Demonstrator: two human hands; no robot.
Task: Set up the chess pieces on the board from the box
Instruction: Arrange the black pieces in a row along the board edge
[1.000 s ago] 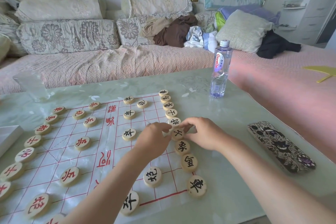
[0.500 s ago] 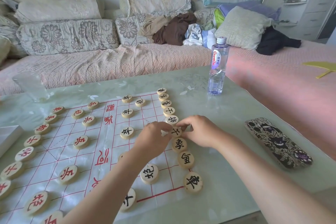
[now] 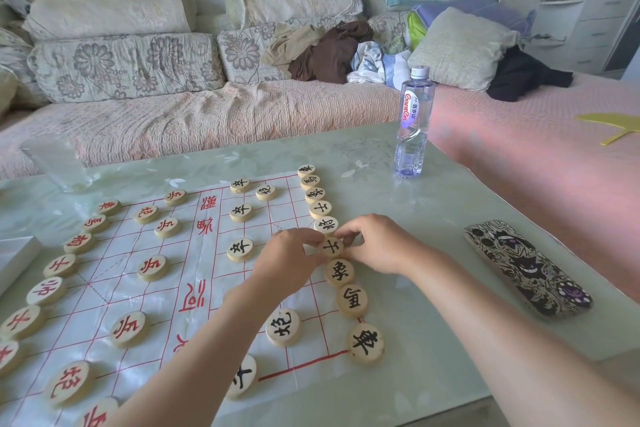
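Observation:
A white plastic chess board sheet [image 3: 104,295] with red lines lies on the glass table. Round wooden pieces with red characters line its left side; black-lettered pieces line its right edge. My left hand [image 3: 287,262] and my right hand [image 3: 377,244] meet over one black-lettered piece [image 3: 331,247] in the right column, fingertips of both pinching its sides. That piece sits flat on the sheet between the piece above [image 3: 326,225] and the piece below [image 3: 339,272]. My left forearm hides part of the sheet's near middle. A white box corner [image 3: 14,262] shows at the left edge.
A water bottle [image 3: 414,121] stands at the table's far right. A patterned phone [image 3: 528,269] lies right of the board. A clear glass [image 3: 55,161] stands far left. A sofa with cushions and clothes runs behind and to the right of the table.
Both hands stay on the same black-lettered piece in the right column; it has barely shifted. The head view has moved slightly.

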